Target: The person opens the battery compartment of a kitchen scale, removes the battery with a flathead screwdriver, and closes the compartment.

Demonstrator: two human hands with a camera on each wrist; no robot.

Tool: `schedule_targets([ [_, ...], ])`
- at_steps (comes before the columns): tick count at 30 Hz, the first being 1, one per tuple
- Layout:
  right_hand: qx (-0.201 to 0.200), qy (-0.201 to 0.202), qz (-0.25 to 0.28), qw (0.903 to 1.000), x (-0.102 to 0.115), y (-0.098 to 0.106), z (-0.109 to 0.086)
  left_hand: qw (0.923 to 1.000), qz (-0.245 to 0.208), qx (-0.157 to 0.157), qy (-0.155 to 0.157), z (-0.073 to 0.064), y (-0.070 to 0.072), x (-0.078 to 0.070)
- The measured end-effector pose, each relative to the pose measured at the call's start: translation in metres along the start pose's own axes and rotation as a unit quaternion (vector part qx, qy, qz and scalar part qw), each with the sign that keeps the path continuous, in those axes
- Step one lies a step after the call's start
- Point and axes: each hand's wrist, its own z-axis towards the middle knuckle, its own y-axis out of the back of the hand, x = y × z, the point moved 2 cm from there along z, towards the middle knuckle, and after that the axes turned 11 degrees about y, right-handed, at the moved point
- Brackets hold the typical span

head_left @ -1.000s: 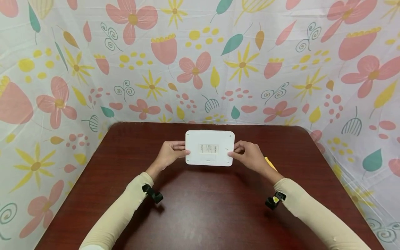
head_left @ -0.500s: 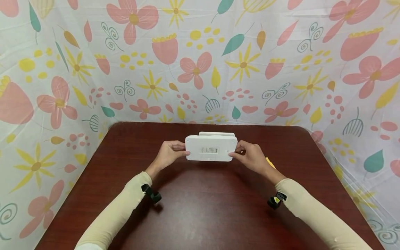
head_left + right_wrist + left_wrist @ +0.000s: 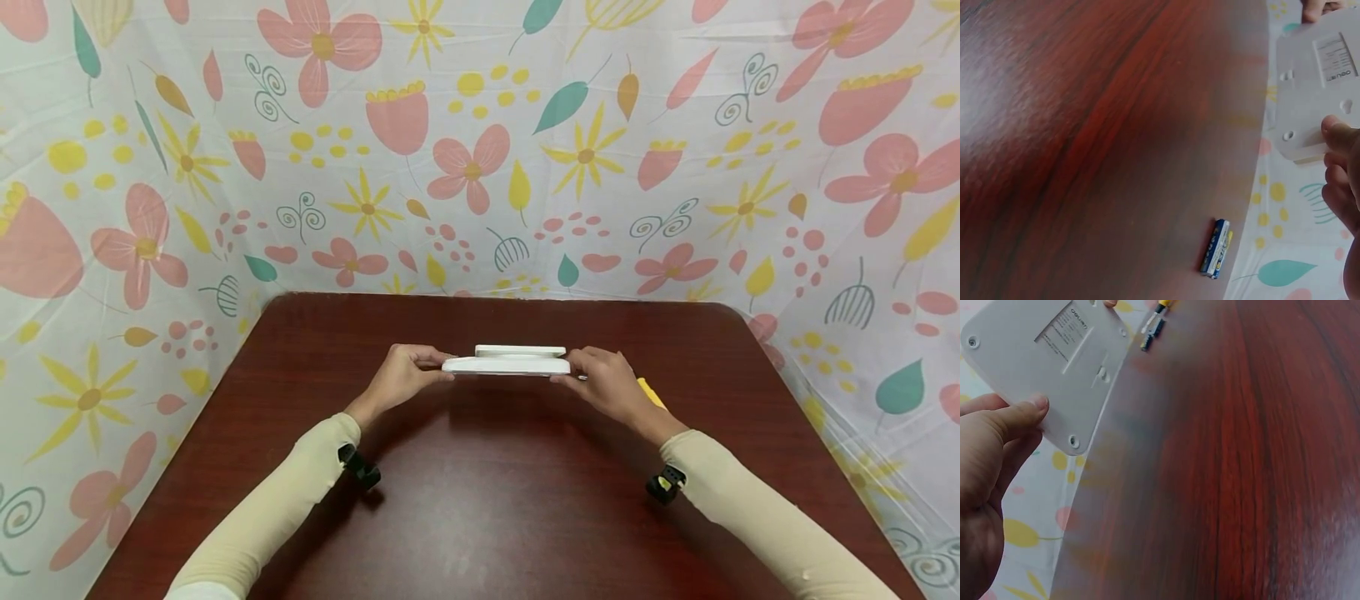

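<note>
A white calculator (image 3: 506, 366) is held level above the far part of the table, its near edge toward the head camera and a narrower raised panel (image 3: 521, 351) behind. My left hand (image 3: 405, 377) pinches its left end, thumb against the back in the left wrist view. The right hand (image 3: 606, 385) pinches the opposite end the same way. Both wrist views show the calculator's back (image 3: 1079, 362), with a printed label (image 3: 1337, 59) and screw holes near the corners. Its front face is hidden.
On the brown table (image 3: 495, 492), batteries (image 3: 1215, 249) lie near the far edge. A yellow-handled tool (image 3: 651, 393) lies beyond my right wrist, partly hidden; its thin tip shows in the left wrist view. A flowered cloth (image 3: 480, 167) hangs around the table.
The calculator has tipped from showing its back to the head camera to lying nearly edge-on, and its raised rear panel has come into view. Both hands keep their hold and have turned with it.
</note>
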Motion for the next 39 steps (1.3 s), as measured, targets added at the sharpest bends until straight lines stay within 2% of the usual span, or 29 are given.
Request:
schedule_targets([
  [4,-0.004,0.037,-0.027,0.9989,0.000,-0.002,-0.005,0.9983,0.042,0.016,-0.037,-0.002,0.002,-0.002],
  [7,-0.001,0.058,-0.046,0.9972,-0.001,-0.002,-0.009,0.9930,0.078,0.034,-0.082,-0.003,0.003,-0.004],
  [9,-0.002,0.073,-0.056,0.9958,-0.002,-0.003,-0.011,0.9853,0.114,0.039,-0.121,-0.005,0.003,-0.006],
  [12,-0.010,0.101,-0.059,0.9931,-0.006,-0.005,-0.013,0.9691,0.165,0.037,-0.180,-0.006,0.002,-0.008],
  [16,-0.018,0.157,-0.059,0.9857,-0.009,-0.008,-0.016,0.9483,0.223,0.030,-0.224,-0.007,0.002,-0.006],
  [20,-0.009,0.212,-0.071,0.9747,-0.008,-0.010,-0.018,0.9339,0.257,0.027,-0.247,-0.008,0.001,-0.004],
  [24,0.000,0.247,-0.096,0.9642,-0.006,-0.013,-0.020,0.9169,0.290,0.026,-0.273,-0.009,0.000,-0.004],
  [27,-0.011,0.274,-0.109,0.9553,-0.006,-0.016,-0.022,0.9040,0.313,0.022,-0.291,-0.010,-0.001,-0.002],
  [30,-0.034,0.303,-0.118,0.9453,-0.006,-0.020,-0.024,0.8945,0.327,0.018,-0.304,-0.010,-0.001,0.001],
  [34,-0.045,0.322,-0.136,0.9357,-0.005,-0.022,-0.026,0.8885,0.340,0.021,-0.308,-0.010,-0.003,0.006],
  [39,-0.028,0.316,-0.153,0.9361,-0.006,-0.024,-0.028,0.8864,0.345,0.024,-0.308,-0.010,-0.005,0.011],
])
